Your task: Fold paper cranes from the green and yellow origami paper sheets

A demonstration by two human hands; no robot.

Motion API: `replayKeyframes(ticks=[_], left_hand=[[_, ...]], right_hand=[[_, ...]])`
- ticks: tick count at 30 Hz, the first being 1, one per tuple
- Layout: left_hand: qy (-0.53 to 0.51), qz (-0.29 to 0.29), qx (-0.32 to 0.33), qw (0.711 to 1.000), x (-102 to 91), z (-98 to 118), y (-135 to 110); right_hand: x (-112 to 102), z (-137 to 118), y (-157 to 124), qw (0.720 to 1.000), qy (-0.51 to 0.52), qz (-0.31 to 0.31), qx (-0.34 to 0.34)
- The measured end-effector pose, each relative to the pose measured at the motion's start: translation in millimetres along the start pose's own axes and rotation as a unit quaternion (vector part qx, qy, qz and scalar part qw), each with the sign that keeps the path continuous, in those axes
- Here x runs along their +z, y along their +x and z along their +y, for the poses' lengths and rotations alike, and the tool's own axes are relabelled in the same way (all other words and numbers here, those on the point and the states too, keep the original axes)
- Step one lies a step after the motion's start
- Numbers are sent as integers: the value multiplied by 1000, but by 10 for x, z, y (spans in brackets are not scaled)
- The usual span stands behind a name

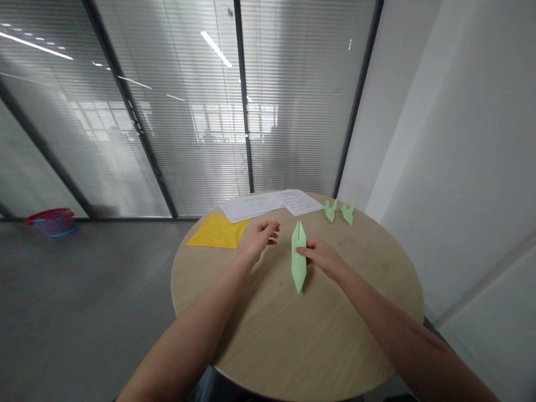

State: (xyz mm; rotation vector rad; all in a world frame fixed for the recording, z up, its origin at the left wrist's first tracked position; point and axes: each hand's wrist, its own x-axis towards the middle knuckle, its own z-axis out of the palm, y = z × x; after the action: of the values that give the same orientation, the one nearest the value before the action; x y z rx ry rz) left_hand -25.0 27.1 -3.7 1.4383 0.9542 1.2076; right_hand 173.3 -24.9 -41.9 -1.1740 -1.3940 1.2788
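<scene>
A light green sheet of paper [298,259], folded into a long narrow shape with pointed ends, is held over the middle of the table. A slit runs down its far end. My right hand [320,256] pinches its right edge, with the thumb on the face toward me. To the left of the paper, apart from it, my left hand [260,237] hovers with its fingers loosely curled and somewhat apart, nothing seen in them. Two small folded green paper birds, one bird [330,211] beside another bird [347,213], stand at the back right.
A round wooden table [335,346] bears everything. A yellow paper packet [218,231] lies at the left, and printed white sheets [255,206] lie along the far edge. Glass partitions with blinds rise behind, a white wall [473,139] at right. A red-rimmed basket [54,222] stands on the floor.
</scene>
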Motion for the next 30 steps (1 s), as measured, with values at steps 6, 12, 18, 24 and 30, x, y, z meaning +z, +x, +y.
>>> replayKeyframes(ticks=[6, 12, 18, 24, 30], left_hand=[[24, -111, -3, 994, 234, -158, -90], [17, -180, 8, 983, 287, -284, -76], [0, -143, 1, 990, 271, -289, -58], [0, -142, -37, 989, 263, -245, -65], [-15, -131, -52, 990, 273, -252, -97]], right_hand=[[-86, 10, 47, 996, 85, 35, -17], [-61, 42, 60, 993, 113, 31, 0], [-38, 42, 60, 989, 126, 62, -54], [-66, 70, 89, 987, 28, 105, -121], [-82, 91, 98, 989, -1, 81, -127]])
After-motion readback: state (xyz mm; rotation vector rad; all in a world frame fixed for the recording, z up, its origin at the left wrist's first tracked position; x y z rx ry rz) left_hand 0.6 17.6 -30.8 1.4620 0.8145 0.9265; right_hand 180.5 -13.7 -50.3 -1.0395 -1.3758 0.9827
